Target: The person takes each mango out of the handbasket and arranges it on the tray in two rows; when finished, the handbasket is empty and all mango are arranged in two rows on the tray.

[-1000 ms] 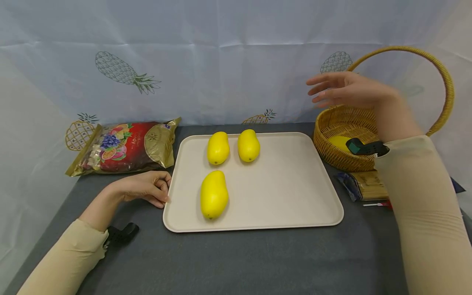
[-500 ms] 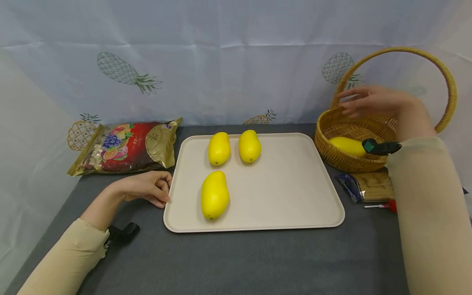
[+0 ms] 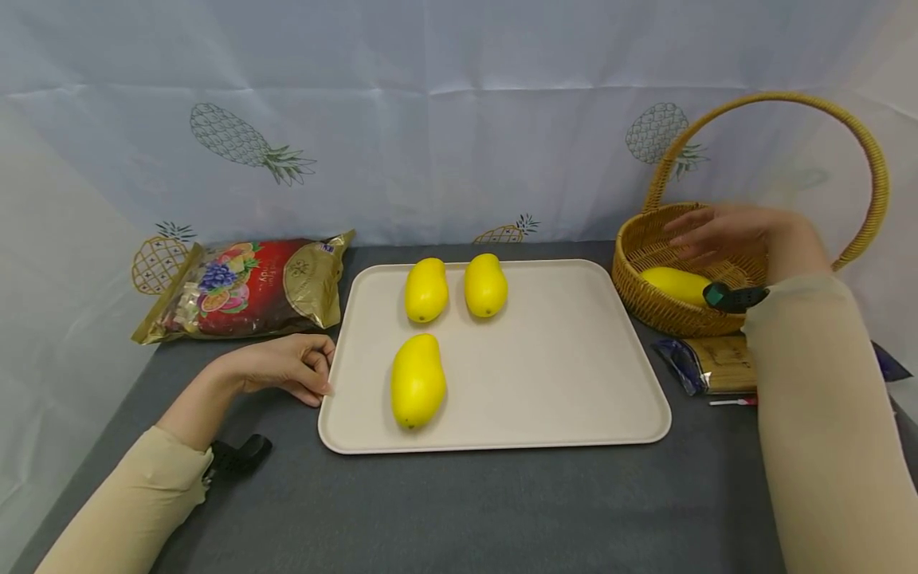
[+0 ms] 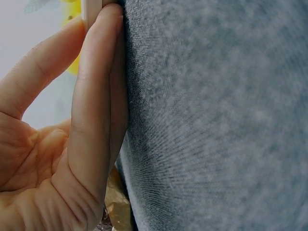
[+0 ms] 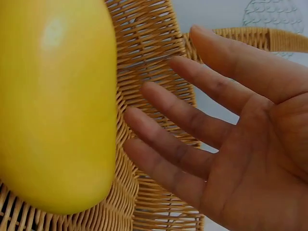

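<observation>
At the left, my left hand (image 3: 283,367) pinches the near-left edge of a beige tray (image 3: 559,359); the left wrist view has thumb and fingers on either side of the tray's rim (image 4: 91,14). Three yellow mangoes lie on the tray: one mango (image 3: 426,289) and another mango (image 3: 485,285) at the back, a larger mango (image 3: 417,381) in front. My right hand (image 3: 739,229) hovers over the wicker basket (image 3: 656,312), fingers spread and holding nothing. Inside the basket is another mango (image 3: 674,284); in the right wrist view that mango (image 5: 57,106) lies apart from the fingertips.
The basket's tall handle (image 3: 878,175) arches above my right wrist. A red and gold candy bag (image 3: 251,287) lies behind my left hand. A brown packet (image 3: 724,363) and a thin red-and-white item (image 3: 735,401) sit before the basket, partly under my right sleeve.
My right hand has moved rightward from above the tray's back right side, then down toward the basket's opening. My left hand, the tray and its mangoes stay as they were.
</observation>
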Demonstrator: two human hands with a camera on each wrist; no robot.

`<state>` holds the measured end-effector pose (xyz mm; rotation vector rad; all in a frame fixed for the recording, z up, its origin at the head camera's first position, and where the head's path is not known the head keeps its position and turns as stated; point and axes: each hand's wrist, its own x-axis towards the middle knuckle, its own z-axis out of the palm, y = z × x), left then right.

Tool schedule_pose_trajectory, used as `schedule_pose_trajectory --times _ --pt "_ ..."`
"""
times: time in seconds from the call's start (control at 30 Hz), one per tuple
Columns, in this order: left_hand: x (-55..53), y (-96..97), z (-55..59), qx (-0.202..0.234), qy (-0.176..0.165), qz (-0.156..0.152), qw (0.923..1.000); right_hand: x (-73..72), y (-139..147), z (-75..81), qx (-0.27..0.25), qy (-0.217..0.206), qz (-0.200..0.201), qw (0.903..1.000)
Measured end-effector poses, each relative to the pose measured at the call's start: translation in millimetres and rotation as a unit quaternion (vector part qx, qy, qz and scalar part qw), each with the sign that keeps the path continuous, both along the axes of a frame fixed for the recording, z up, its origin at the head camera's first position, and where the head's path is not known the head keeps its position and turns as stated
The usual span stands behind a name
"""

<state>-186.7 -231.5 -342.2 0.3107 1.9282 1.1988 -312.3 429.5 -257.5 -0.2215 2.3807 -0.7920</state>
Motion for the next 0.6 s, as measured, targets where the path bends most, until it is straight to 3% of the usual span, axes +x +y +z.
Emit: schedule_pose_trajectory --times 0.23,0.47,0.6 --pt "0.6 1.3 1.3 0.000 0.000 0.000 1.0000 1.7 6 -5.9 -0.011 -0.076 0.004 0.9970" --pt "0.5 0.8 2.7 0.002 -0.001 0.002 1.0000 2.4 10 -12.9 0.008 -0.114 -0.006 0.9934" --pt "0.6 0.6 3.0 0.001 -0.002 0.001 1.0000 2.0 12 -15.6 0.002 -0.148 0.014 0.9889"
